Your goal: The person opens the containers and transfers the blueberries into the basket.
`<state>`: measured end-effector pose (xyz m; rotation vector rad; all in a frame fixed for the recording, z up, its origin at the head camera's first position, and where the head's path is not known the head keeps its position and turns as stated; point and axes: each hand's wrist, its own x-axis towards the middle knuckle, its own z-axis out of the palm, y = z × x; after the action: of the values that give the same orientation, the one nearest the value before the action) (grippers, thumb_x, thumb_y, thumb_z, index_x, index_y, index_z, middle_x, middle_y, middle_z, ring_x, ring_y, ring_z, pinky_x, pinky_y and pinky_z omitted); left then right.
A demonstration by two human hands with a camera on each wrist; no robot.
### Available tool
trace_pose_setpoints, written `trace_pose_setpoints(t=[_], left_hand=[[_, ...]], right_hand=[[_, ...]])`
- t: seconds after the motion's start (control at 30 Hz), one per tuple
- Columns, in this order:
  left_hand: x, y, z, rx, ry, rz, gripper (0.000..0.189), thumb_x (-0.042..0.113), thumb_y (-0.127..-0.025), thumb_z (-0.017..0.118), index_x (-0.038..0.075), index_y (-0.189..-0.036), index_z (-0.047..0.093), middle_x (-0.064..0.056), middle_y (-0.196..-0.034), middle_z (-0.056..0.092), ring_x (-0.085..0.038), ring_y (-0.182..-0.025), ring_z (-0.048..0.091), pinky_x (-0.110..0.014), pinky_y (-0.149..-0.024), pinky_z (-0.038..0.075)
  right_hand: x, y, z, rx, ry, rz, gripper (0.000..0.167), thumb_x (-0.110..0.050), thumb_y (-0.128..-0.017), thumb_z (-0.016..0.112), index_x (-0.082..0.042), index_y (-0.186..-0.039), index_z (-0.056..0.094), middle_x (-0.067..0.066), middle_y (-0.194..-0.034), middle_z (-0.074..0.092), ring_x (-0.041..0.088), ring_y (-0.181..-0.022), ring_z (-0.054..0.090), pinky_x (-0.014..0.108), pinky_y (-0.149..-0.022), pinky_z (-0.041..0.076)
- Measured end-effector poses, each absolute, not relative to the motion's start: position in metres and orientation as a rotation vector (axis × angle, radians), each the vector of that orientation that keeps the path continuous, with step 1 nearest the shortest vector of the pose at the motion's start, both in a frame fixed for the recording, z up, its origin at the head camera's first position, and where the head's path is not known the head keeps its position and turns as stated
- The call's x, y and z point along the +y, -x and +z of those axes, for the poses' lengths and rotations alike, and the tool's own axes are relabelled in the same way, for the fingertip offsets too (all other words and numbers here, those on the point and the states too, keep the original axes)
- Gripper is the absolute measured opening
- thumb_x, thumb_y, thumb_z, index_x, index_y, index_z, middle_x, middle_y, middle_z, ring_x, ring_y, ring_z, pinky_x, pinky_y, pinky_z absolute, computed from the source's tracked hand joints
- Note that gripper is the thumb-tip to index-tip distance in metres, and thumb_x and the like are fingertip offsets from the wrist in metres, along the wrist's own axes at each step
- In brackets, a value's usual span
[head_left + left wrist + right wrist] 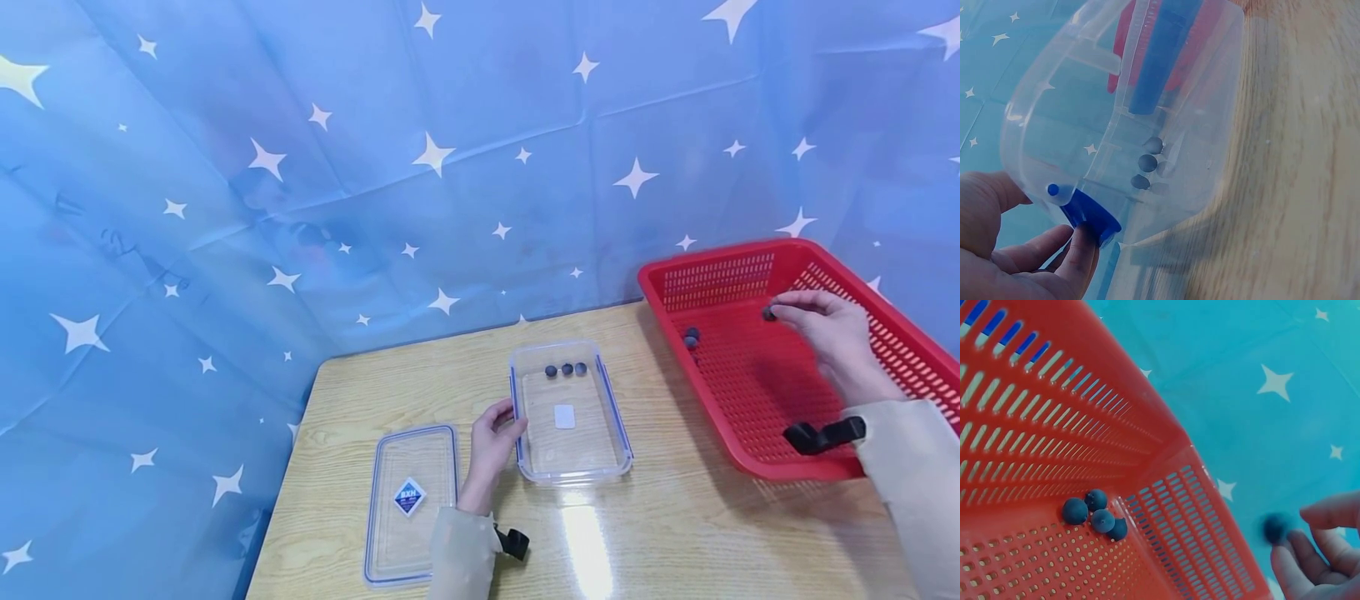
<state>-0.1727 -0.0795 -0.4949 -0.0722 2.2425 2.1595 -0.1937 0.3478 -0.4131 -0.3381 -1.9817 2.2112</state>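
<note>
My right hand is over the red plastic basket, pinching a blueberry between thumb and fingertips. In the right wrist view that berry looks blurred. Several other blueberries lie together in a corner of the basket floor. My left hand grips the left side of a clear plastic container, its fingers at the blue latch. Inside the container, three blueberries sit in a row near the far end.
A clear lid with a blue seal and a diamond label lies left of the container on the wooden table. Behind the table hangs a blue cloth with white stars. The basket's raised rim stands between the container and my right hand.
</note>
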Motion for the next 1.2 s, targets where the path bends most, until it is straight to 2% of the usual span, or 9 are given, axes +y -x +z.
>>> trace_pose_setpoints(t=[0.1, 0.2, 0.33, 0.57, 0.77, 1.0, 1.2], left_hand=[[-0.078, 0.167, -0.483, 2.25, 0.064, 2.153, 0.04, -0.006, -0.082, 0.062, -0.016, -0.119, 0.051, -0.033, -0.116, 0.053, -0.043, -0.111, 0.052, -0.031, -0.09, 0.052], [-0.078, 0.167, -0.485, 2.261, 0.058, 2.157, 0.04, -0.005, -0.082, 0.063, -0.014, -0.119, 0.052, -0.031, -0.115, 0.054, -0.041, -0.11, 0.053, -0.029, -0.089, 0.052], [-0.08, 0.174, -0.501, 2.265, 0.081, 2.156, 0.04, -0.003, -0.082, 0.064, -0.011, -0.12, 0.053, -0.028, -0.116, 0.056, -0.037, -0.11, 0.054, -0.026, -0.088, 0.052], [-0.08, 0.174, -0.5, 2.283, 0.075, 2.145, 0.041, -0.003, -0.081, 0.065, -0.012, -0.119, 0.053, -0.027, -0.115, 0.056, -0.037, -0.109, 0.054, -0.026, -0.087, 0.052], [-0.079, 0.175, -0.5, 2.27, 0.089, 2.139, 0.041, -0.003, -0.082, 0.064, -0.011, -0.12, 0.053, -0.027, -0.116, 0.056, -0.035, -0.11, 0.054, -0.026, -0.087, 0.052], [-0.079, 0.168, -0.485, 2.24, 0.054, 2.161, 0.04, -0.006, -0.082, 0.061, -0.017, -0.118, 0.051, -0.034, -0.115, 0.054, -0.045, -0.111, 0.051, -0.028, -0.087, 0.053], [-0.078, 0.16, -0.467, 2.238, 0.043, 2.15, 0.039, -0.006, -0.083, 0.06, -0.018, -0.119, 0.05, -0.035, -0.116, 0.052, -0.046, -0.112, 0.049, -0.027, -0.088, 0.052]], right_hand=[[0.348, 0.195, -0.413, -2.036, 0.386, 2.156, 0.017, -0.024, -0.082, 0.071, -0.024, -0.099, 0.072, -0.02, -0.089, 0.061, -0.005, -0.077, 0.057, 0.008, -0.061, 0.049], [0.348, 0.194, -0.412, -2.062, 0.415, 2.13, 0.02, -0.028, -0.081, 0.072, -0.026, -0.101, 0.071, -0.02, -0.091, 0.059, -0.004, -0.077, 0.055, 0.008, -0.06, 0.049], [0.343, 0.191, -0.409, -2.031, 0.381, 2.151, 0.019, -0.026, -0.081, 0.072, -0.024, -0.1, 0.072, -0.02, -0.089, 0.06, -0.004, -0.077, 0.056, 0.008, -0.061, 0.048], [0.321, 0.186, -0.401, -2.013, 0.306, 2.136, 0.016, -0.019, -0.084, 0.07, -0.021, -0.099, 0.072, -0.018, -0.082, 0.065, -0.003, -0.076, 0.058, 0.007, -0.063, 0.047], [0.298, 0.186, -0.391, -2.105, 0.277, 2.027, 0.017, -0.022, -0.085, 0.068, -0.023, -0.102, 0.07, -0.021, -0.083, 0.063, -0.002, -0.079, 0.055, 0.008, -0.064, 0.045], [0.274, 0.189, -0.386, -1.924, 0.125, 2.179, 0.014, -0.01, -0.085, 0.068, -0.014, -0.098, 0.071, -0.013, -0.082, 0.068, 0.0, -0.077, 0.06, 0.009, -0.066, 0.046], [0.253, 0.19, -0.385, -1.993, 0.102, 2.138, 0.015, -0.012, -0.088, 0.065, -0.014, -0.103, 0.068, -0.015, -0.085, 0.067, 0.0, -0.08, 0.059, 0.008, -0.067, 0.047]])
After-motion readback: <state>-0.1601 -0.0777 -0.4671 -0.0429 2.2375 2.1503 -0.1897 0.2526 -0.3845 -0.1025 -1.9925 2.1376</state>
